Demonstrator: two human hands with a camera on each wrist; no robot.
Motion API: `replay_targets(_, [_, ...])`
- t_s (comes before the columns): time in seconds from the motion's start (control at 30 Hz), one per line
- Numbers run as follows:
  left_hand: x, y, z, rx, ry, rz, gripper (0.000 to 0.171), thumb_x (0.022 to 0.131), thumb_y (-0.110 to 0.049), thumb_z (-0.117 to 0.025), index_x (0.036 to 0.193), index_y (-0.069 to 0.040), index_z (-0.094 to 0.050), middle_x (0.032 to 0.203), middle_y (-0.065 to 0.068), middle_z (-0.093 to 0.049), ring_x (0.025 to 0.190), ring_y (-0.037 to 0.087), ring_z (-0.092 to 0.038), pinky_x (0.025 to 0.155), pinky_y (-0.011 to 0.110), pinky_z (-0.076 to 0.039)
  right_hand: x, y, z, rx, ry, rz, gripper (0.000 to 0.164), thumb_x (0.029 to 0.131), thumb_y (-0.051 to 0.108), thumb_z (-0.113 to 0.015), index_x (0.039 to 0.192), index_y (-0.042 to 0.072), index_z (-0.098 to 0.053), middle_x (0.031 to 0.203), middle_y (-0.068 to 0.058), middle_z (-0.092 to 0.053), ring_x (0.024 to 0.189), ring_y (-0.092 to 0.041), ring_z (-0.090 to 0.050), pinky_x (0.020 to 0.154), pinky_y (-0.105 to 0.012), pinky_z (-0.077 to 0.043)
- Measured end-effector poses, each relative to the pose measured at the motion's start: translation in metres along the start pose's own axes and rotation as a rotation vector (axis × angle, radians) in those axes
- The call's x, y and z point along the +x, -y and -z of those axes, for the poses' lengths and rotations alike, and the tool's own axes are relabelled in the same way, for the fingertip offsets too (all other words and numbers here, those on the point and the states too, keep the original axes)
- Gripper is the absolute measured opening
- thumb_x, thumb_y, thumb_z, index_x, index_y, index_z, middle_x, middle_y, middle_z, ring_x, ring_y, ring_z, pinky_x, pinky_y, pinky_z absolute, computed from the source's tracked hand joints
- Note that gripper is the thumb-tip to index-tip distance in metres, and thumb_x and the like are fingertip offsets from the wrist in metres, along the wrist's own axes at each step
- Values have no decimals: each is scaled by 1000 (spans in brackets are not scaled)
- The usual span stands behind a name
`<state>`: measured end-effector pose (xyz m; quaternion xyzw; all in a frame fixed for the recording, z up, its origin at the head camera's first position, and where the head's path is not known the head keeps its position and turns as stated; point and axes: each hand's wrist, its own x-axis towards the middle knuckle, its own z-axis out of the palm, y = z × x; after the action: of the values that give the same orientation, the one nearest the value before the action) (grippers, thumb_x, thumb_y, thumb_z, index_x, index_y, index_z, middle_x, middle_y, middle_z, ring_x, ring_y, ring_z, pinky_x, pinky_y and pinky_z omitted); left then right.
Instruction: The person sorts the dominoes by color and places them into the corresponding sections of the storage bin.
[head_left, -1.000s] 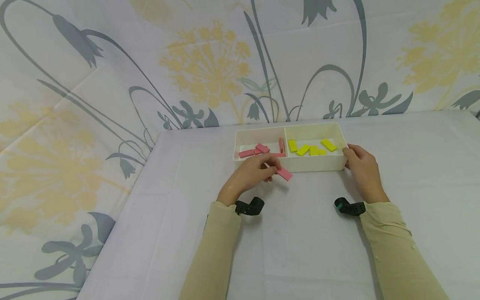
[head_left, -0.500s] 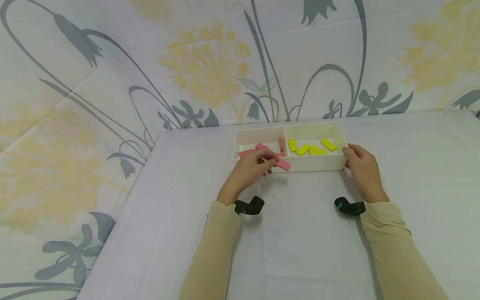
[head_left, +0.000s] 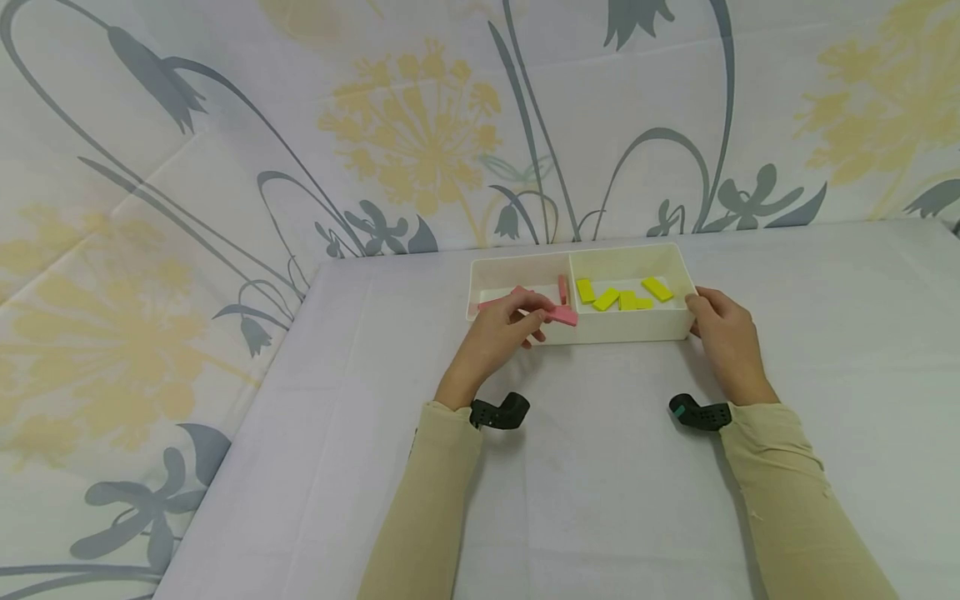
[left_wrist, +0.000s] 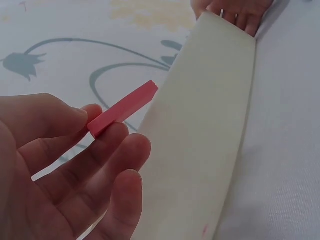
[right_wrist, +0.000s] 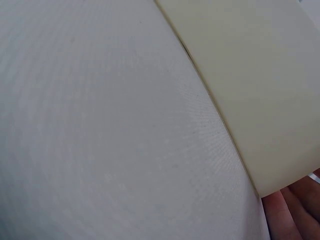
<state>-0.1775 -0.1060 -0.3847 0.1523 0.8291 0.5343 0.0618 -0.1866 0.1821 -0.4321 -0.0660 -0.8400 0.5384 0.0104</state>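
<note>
A white two-part box [head_left: 630,328] stands on the table. Several pink rectangular tiles [head_left: 563,289] lie in its left compartment, and several yellow tiles [head_left: 657,289] in the right one. My left hand [head_left: 495,337] pinches one pink tile [left_wrist: 122,109] between thumb and fingers, at the front rim of the left compartment. This hand hides part of the pink tiles behind it. At the box's right front corner, my right hand [head_left: 723,342] grips the end wall; its fingertips are partly hidden. The right wrist view shows only some of its fingers [right_wrist: 300,210] below the box.
A white cloth [head_left: 592,483] covers the table. Behind it and to the left hangs a flower-printed curtain [head_left: 300,125]. Black wrist cameras [head_left: 501,412] sit at both cuffs.
My left hand has lifted the pink tile from in front of the box up to its front rim. The right hand and the box have stayed in place.
</note>
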Motion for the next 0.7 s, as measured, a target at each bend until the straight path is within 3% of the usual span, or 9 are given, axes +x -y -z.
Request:
replay_targets(0.23, [0, 2, -1, -26, -12, 9, 19, 90, -26, -53, 106, -20, -60, 94, 4, -62, 78, 23, -62, 70, 43, -48, 0, -1, 0, 6, 4, -8, 69, 89, 56, -28, 137, 7, -34, 136, -15, -37, 109, -32, -49, 95, -49, -32])
replay_targets(0.4, [0, 2, 0, -3, -29, 16, 27, 90, -26, -51, 116, -21, -57, 106, 0, -59, 75, 17, -62, 68, 40, -50, 0, 0, 0, 9, 4, -9, 69, 89, 56, -29, 137, 8, -34, 137, -14, -36, 109, -32, -49, 95, -48, -32])
replay_targets(0.7, [1, 0, -1, 154, -155, 24, 29, 90, -24, -51, 118, -23, -57, 99, -5, -61, 65, 14, -60, 54, 29, -46, 1, 0, 0, 5, 3, -6, 68, 89, 56, -29, 137, 7, -34, 137, -15, -36, 109, -32, -49, 95, -48, -32])
